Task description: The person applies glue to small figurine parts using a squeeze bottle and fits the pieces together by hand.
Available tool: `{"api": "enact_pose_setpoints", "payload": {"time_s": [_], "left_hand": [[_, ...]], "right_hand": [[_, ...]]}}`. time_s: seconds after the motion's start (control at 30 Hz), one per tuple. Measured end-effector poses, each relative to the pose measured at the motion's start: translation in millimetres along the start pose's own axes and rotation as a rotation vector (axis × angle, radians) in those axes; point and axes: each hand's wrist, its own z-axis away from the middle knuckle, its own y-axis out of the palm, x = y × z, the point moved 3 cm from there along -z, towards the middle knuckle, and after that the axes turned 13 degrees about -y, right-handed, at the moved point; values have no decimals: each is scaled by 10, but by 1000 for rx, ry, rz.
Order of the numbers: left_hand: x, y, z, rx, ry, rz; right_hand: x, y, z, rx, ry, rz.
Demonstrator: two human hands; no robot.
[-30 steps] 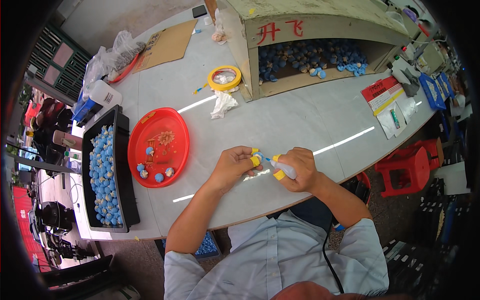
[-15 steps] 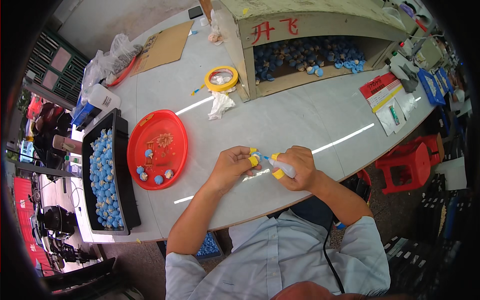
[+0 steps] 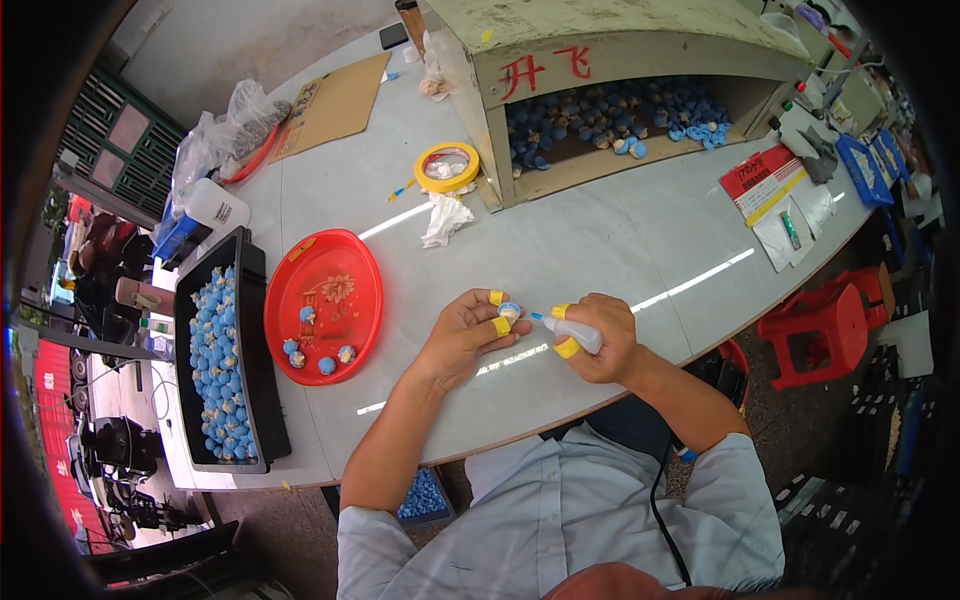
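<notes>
My left hand (image 3: pixel 470 332) pinches a small blue-and-white round piece (image 3: pixel 509 311) between thumb and forefinger, both with yellow wraps on their tips. Facing it, my right hand (image 3: pixel 608 335) is closed around a translucent white squeeze bottle (image 3: pixel 580 334), again with yellow-wrapped fingers. The bottle lies nearly level, its thin blue tip pointing left at the piece with a small gap between them. To the left, a red round tray (image 3: pixel 325 265) carries several small blue-and-beige balls (image 3: pixel 327 366).
A black bin (image 3: pixel 270 425) full of similar balls stands left of the tray. Beyond my hands are crumpled tissue (image 3: pixel 446 218), a yellow tape roll (image 3: pixel 420 172) and a wooden shelf box (image 3: pixel 640 62) holding many blue pieces. Red stools (image 3: pixel 815 335) stand off to the right.
The bottle tip has drawn slightly away from the piece, which has turned a little in my left fingers. The whole view has shifted slightly; both hands keep their holds.
</notes>
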Motion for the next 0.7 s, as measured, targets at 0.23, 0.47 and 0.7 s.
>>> {"api": "enact_pose_setpoints", "payload": {"time_s": [0.23, 0.47, 0.7], "left_hand": [[47, -14, -38, 68, 11, -73], [38, 3, -38, 99, 86, -29], [38, 1, -34, 113, 93, -36]], "right_hand": [[-7, -22, 33, 56, 57, 5], [2, 2, 24, 43, 22, -39], [-3, 37, 20, 53, 29, -43]]}}
